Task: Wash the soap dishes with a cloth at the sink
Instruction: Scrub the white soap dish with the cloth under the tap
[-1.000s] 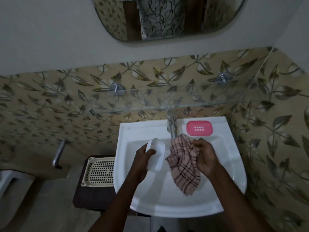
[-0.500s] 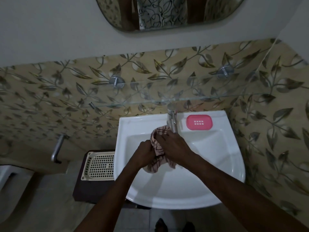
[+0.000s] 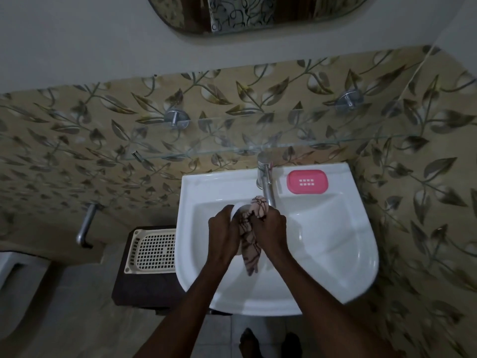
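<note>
The left grip (image 3: pixel 223 229) clasps the white plastic soap dish (image 3: pixel 238 210), the right grip (image 3: pixel 271 228) clamps the pink checked cloth (image 3: pixel 251 244) mid-frame; hard scrubbing could knock the dish into the white sink (image 3: pixel 335 254).

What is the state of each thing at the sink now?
white dish: held by left hand over the sink.
cloth: bunched, gripped by right hand, against the white dish.
pink dish: flat on the ledge, right of the tap.
tap: no stream visible.
tray: flat beside the sink.
</note>
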Demonstrator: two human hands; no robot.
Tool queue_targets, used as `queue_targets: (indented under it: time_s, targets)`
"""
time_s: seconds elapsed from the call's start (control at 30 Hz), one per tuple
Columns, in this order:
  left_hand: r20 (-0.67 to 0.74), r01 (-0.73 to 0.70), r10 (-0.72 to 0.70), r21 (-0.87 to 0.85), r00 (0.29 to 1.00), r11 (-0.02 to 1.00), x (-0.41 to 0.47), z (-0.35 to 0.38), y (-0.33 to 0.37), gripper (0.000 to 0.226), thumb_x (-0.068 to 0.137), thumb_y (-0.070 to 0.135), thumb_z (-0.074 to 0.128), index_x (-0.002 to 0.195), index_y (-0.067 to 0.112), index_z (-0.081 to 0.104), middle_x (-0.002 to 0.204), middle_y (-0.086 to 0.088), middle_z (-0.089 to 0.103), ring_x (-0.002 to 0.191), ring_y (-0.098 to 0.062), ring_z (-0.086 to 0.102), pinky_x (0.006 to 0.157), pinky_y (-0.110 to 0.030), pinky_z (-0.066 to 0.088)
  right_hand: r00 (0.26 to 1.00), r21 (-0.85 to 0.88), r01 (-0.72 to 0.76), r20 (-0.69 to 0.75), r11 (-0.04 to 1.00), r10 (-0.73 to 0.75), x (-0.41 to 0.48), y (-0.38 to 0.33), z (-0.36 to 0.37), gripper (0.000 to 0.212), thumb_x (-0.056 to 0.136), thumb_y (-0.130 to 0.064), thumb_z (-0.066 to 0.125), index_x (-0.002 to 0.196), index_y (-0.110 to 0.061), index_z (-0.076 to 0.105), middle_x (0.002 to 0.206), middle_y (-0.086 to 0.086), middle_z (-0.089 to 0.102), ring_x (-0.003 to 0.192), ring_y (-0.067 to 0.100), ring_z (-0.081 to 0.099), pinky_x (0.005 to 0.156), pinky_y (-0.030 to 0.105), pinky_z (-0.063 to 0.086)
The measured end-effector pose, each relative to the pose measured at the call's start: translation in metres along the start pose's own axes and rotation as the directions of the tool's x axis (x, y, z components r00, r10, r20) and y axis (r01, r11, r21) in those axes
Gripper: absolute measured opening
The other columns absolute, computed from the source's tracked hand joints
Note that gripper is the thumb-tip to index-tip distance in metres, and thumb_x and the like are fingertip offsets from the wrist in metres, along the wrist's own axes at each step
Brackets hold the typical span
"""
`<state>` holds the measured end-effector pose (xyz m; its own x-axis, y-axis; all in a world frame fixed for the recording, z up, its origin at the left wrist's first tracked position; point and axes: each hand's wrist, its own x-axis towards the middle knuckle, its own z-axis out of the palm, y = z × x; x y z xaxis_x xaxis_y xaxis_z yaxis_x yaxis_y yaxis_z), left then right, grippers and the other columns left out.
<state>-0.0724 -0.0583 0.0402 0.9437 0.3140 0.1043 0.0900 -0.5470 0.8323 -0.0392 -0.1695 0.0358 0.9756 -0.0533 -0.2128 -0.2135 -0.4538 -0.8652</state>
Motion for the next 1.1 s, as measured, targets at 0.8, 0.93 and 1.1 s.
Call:
queue_targets:
  time_s: [0.8, 0.93, 1.1]
  targets:
    - [-0.297, 0.196, -0.311, -0.358, 0.903, 0.913, 0.008, 0.017, 0.010, 0.048, 0.087, 0.013, 0.067, 0.132, 0.020, 0.051, 0.118, 0.004, 0.063, 0.100, -0.002, 0.062, 0.086, -0.015, 0.052, 0.969, -0.095, -0.219, 0.093, 0.971, 0.228, 0.016, -0.011, 0.002, 0.038, 0.090, -0.033, 0.060, 0.110, -0.002, 0.063, 0.107, 0.020, 0.070, 0.098, 0.036, 0.066, 0.086, 0.044, 0.056]
    - [-0.037, 0.080, -0.073, 0.297, 0.997, 0.951, 0.039, -0.021, 0.009, 0.060, 0.082, 0.022, 0.072, 0.139, 0.023, 0.055, 0.111, 0.003, 0.072, 0.095, -0.010, 0.069, 0.080, -0.026, 0.052, 0.985, -0.449, 0.158, 0.135, 0.880, -0.108, 0.022, -0.018, -0.011, 0.024, 0.089, -0.023, 0.057, 0.107, -0.007, 0.061, 0.106, 0.020, 0.068, 0.102, 0.039, 0.062, 0.081, 0.041, 0.053]
    - [0.297, -0.190, -0.008, 0.633, 0.955, 0.751, 0.052, -0.017, 0.026, 0.016, 0.088, 0.014, 0.056, 0.089, 0.009, 0.071, 0.093, -0.018, 0.074, 0.094, -0.042, 0.064, 0.068, -0.036, 0.044, 0.988, -0.360, 0.156, 0.052, 0.920, -0.147, 0.022, -0.020, -0.015, 0.027, 0.089, -0.024, 0.060, 0.109, -0.007, 0.060, 0.106, 0.020, 0.067, 0.103, 0.039, 0.060, 0.081, 0.041, 0.051]
